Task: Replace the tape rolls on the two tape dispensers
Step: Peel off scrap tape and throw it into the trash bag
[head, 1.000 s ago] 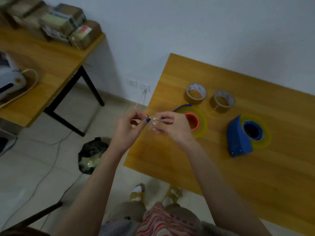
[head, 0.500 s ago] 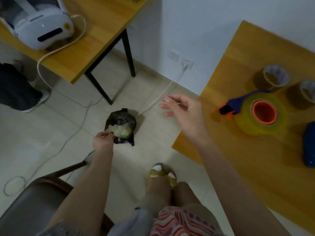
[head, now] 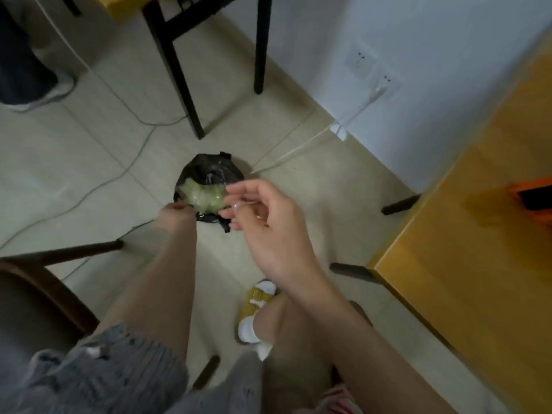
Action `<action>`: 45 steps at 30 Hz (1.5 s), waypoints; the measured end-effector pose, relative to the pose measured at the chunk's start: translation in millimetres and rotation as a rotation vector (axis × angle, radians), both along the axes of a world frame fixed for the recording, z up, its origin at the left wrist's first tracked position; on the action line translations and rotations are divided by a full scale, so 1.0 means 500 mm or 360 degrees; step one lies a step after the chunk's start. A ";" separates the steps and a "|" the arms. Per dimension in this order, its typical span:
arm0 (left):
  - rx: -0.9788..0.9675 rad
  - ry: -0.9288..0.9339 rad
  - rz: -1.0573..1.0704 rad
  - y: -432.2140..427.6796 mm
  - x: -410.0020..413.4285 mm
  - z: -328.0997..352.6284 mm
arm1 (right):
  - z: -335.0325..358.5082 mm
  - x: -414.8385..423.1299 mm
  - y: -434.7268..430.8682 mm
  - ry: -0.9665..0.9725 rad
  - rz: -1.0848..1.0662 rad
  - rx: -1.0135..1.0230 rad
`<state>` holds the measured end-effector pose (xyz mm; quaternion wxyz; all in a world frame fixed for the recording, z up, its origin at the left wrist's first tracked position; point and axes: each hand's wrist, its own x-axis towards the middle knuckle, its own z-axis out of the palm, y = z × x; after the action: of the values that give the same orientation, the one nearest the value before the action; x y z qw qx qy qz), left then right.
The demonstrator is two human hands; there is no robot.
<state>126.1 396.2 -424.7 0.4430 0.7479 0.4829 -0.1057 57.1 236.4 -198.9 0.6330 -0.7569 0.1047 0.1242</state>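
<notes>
A wooden table (head: 478,264) is seen at right, with an orange tape dispenser (head: 528,185) cut off at the frame edge. On the floor, a black trash bag (head: 209,168) is filled with crumpled tape (head: 204,197). Its rim is met by the left hand (head: 176,218), whose grip is hidden. The right hand (head: 268,231) is held beside it, fingers loosely spread.

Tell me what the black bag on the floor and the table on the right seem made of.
Black bag: probably thin plastic film, slightly glossy; it is crumpled, with pale highlights. Table: wood or wood-look laminate, smooth finish; honey-coloured grain streaks show, but which cannot be told.
</notes>
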 end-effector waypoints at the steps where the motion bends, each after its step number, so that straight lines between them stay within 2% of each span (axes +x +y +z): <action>1: -0.0021 0.0008 0.0055 0.002 -0.013 -0.008 | -0.051 0.002 0.007 0.0110 0.0006 -0.0063; 3: -0.0035 0.0027 0.0158 0.011 -0.037 -0.032 | -0.142 0.002 0.008 0.0297 -0.0018 -0.0156; 6: -0.0060 0.0035 0.0305 0.020 -0.055 -0.087 | -0.250 0.007 -0.010 0.0374 -0.0061 -0.0224; 11: -0.0160 -0.0059 0.0339 0.029 -0.019 -0.235 | -0.418 0.069 -0.031 0.0309 -0.0272 -0.0166; 16: -0.0297 -0.0216 0.0412 0.053 0.081 -0.510 | -0.570 0.114 -0.062 0.0136 -0.0440 -0.0011; 20: -0.0379 -0.0299 0.0356 0.021 0.137 -0.530 | -0.655 0.122 -0.076 0.0084 -0.0538 0.0037; 26: -0.0267 -0.0336 0.0135 0.010 0.162 -0.534 | -0.685 0.128 -0.077 0.0048 -0.0631 0.0084; 30: -0.0151 -0.0337 -0.0047 0.023 0.122 -0.454 | -0.631 0.103 -0.050 0.0131 -0.0599 0.0088; 34: -0.0154 -0.0303 -0.0208 0.040 0.076 -0.286 | -0.500 0.072 -0.006 0.0247 -0.0462 0.0064; 40: -0.0032 -0.0359 -0.0338 0.011 0.015 0.058 | -0.196 0.008 0.079 0.0327 -0.0193 0.0148; 45: -0.0104 -0.0454 -0.0478 -0.097 -0.014 0.331 | 0.080 -0.029 0.024 0.0261 -0.0217 0.0171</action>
<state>119.0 347.9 -259.4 0.5101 0.8041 0.2948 -0.0792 42.8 248.4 -159.1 0.6689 -0.7004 0.2005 0.1478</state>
